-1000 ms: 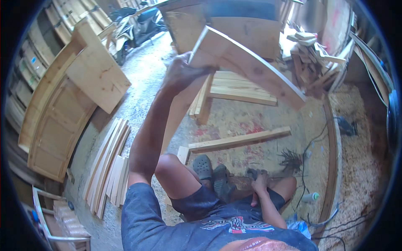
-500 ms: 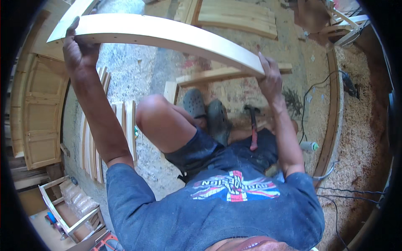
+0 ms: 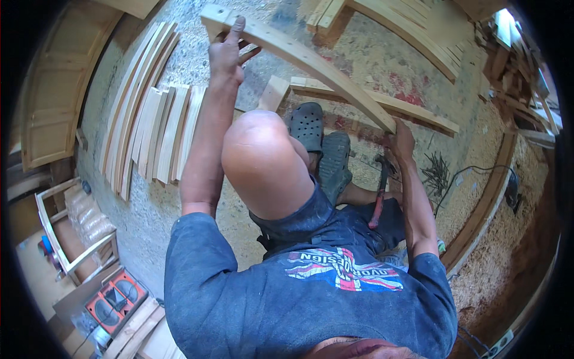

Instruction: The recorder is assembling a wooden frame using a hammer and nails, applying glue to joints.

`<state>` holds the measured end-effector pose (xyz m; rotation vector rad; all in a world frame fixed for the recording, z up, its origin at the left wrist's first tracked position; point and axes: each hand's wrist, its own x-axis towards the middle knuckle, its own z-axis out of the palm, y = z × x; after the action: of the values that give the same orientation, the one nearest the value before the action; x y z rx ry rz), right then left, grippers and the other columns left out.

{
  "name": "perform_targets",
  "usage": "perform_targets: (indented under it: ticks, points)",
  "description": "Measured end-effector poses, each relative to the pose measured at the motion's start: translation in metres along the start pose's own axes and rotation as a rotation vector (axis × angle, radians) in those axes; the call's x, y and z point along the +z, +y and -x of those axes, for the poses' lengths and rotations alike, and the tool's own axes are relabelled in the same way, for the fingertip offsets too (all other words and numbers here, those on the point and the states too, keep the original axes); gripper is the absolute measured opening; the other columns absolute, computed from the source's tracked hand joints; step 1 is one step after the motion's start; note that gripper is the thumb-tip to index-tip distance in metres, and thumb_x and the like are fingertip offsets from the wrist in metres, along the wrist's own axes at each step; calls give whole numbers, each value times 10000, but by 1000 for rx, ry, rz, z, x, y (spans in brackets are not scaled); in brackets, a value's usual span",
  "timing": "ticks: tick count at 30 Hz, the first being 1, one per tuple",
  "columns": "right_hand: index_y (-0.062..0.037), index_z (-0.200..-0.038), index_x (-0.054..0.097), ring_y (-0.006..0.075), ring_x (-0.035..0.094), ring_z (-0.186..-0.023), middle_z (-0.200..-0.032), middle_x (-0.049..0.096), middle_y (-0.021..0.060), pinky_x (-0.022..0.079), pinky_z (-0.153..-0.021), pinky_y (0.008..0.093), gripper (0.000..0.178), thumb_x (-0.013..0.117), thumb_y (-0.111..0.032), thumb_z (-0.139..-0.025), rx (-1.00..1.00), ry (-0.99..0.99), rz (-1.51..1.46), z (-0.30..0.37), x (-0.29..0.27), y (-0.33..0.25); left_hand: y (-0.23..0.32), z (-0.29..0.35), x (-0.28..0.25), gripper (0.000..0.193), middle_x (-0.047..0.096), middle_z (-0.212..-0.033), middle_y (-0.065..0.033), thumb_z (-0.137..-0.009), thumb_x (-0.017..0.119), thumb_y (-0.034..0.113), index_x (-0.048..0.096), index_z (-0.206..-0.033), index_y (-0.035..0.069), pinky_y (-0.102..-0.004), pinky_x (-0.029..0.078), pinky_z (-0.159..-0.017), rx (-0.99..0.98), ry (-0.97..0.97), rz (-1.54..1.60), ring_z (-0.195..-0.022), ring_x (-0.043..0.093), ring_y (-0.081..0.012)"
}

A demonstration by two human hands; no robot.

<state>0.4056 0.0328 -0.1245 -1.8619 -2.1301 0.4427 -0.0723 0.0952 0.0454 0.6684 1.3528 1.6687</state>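
Note:
A pale, curved wooden piece (image 3: 311, 66) slants from far left to nearer right in front of me, several small holes showing on its face. Near its far left end, my left hand (image 3: 227, 57) grips it, thumb over the top and other fingers partly hidden behind. The opposite end rests in my right hand (image 3: 402, 140), whose fingers are mostly hidden. Below my right hand, a hammer (image 3: 379, 194) with a red-and-black handle leans by my folded leg. On the floor just beyond my shoes lies another long wooden bar (image 3: 418, 112), beside a short board (image 3: 274, 93).
Several wooden slats (image 3: 161, 134) lie at left, near a panelled wooden door (image 3: 60, 102). A pile of nails (image 3: 436, 173) and a black cable (image 3: 478, 168) lie at right by a sawdust heap (image 3: 508, 239). More curved boards (image 3: 412, 36) lie far off; an orange-and-black box (image 3: 116, 299) stands lower left.
The curved wooden piece has come down and turned, so its holed face now shows upward. Both hands moved with it, still holding its ends. My view has shifted too.

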Motion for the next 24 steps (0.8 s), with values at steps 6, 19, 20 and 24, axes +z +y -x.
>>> perform_targets:
  ticks: [6,19,20,24]
  points:
    - [-104,-1263,637,420,636,-1097,-1163,683,212,495,-922,498,496,704,-94,-772,82,-99,-103,-14,6,-2,-103,16,-64,498,674,-1139,-218,-989,611,417,581,-1272,9,-425,585,-768,143,58,-524,-932,708,-329]
    - [-103,-1266,629,431,632,-1090,-1138,689,218,497,-894,492,536,748,-73,-744,25,-93,-99,-12,8,10,-120,85,-138,653,657,-1227,-194,-904,599,426,544,-1391,-6,-418,549,-859,62,-85,-832,-1002,682,-253]
    - [-90,-1264,627,435,630,-1091,-1139,686,221,496,-896,493,521,736,-72,-754,11,-64,-124,-11,9,11,-90,80,-143,653,657,-1227,-194,-904,599,426,544,-1391,-6,-418,549,-859,142,-68,-841,-1002,682,-253]
    - [-56,-1261,620,451,626,-1087,-1130,678,233,491,-903,503,479,683,-65,-787,58,-109,-116,-11,13,12,16,79,-155,748,605,-1273,-259,-909,439,488,424,-1445,-33,-523,545,-954,199,-57,115,-1115,637,-345]
